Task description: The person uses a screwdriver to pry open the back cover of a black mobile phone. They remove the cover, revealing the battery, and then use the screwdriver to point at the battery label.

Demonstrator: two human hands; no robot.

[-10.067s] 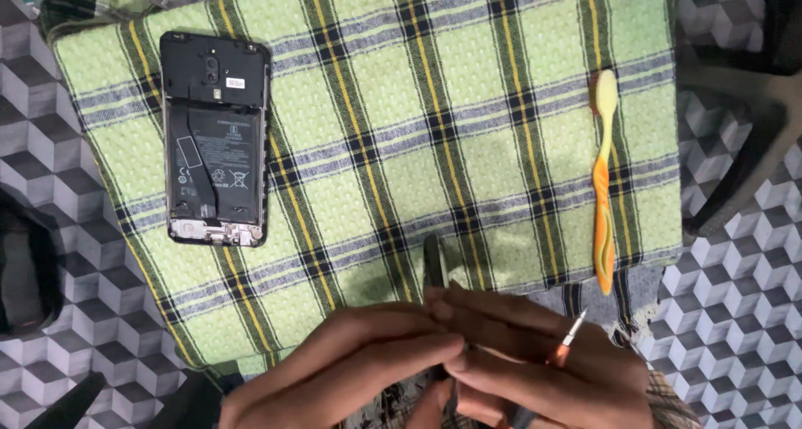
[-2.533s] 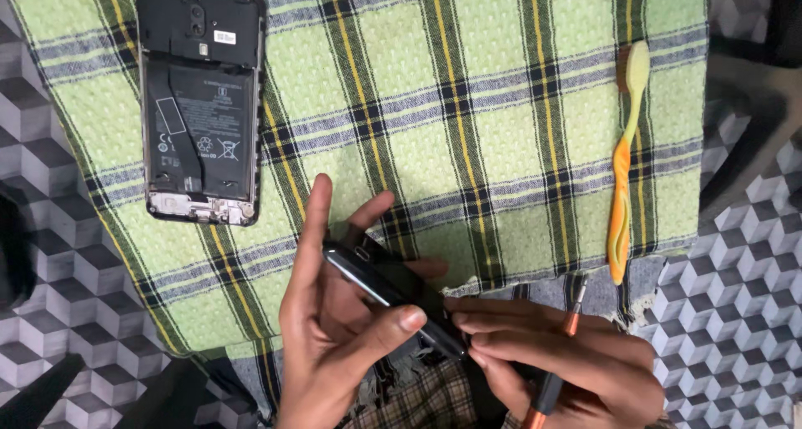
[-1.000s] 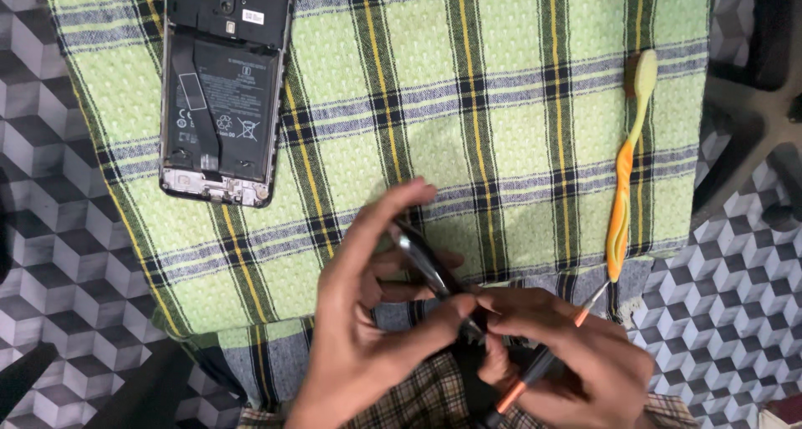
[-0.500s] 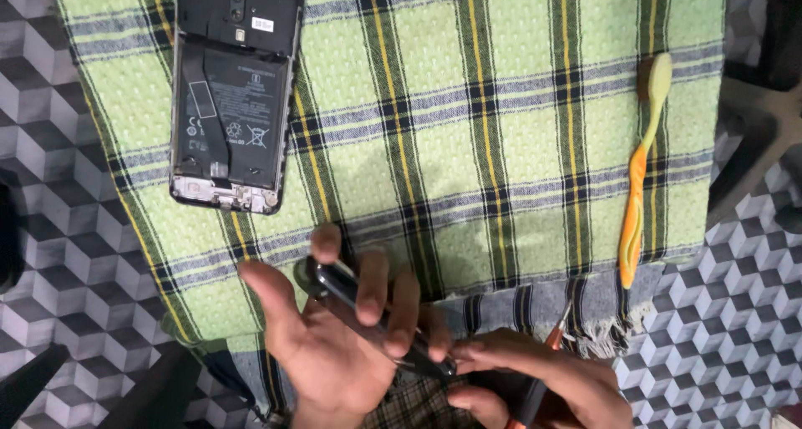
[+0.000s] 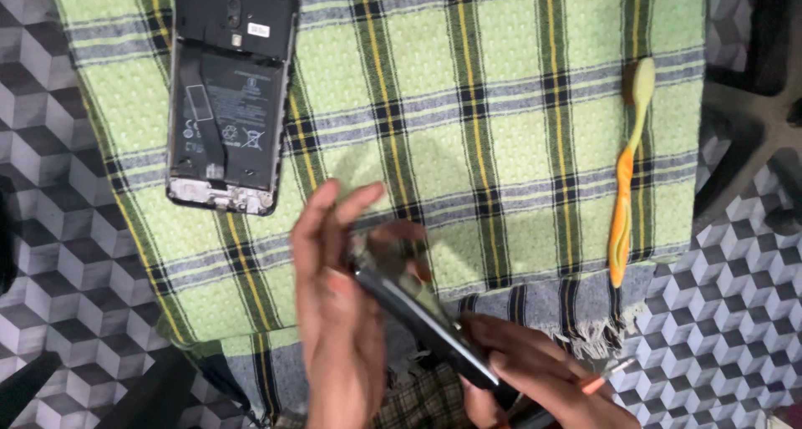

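Both hands grip a dark phone panel (image 5: pixel 422 316) edge-on: left hand (image 5: pixel 338 312) fingers clasp its upper end, right hand (image 5: pixel 543 375) fingers pinch the lower end, above a green checked cloth (image 5: pixel 501 103).

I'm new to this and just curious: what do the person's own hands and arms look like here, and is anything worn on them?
Both hands are bare: no gloves, rings or watch show on the left hand or the right hand. The fingers are slim, with short, plain nails. No sleeve shows; the left forearm is bare down to the picture's edge, and the right wrist is cut off by the frame. Below the hands lies dark checked cloth, likely clothing.
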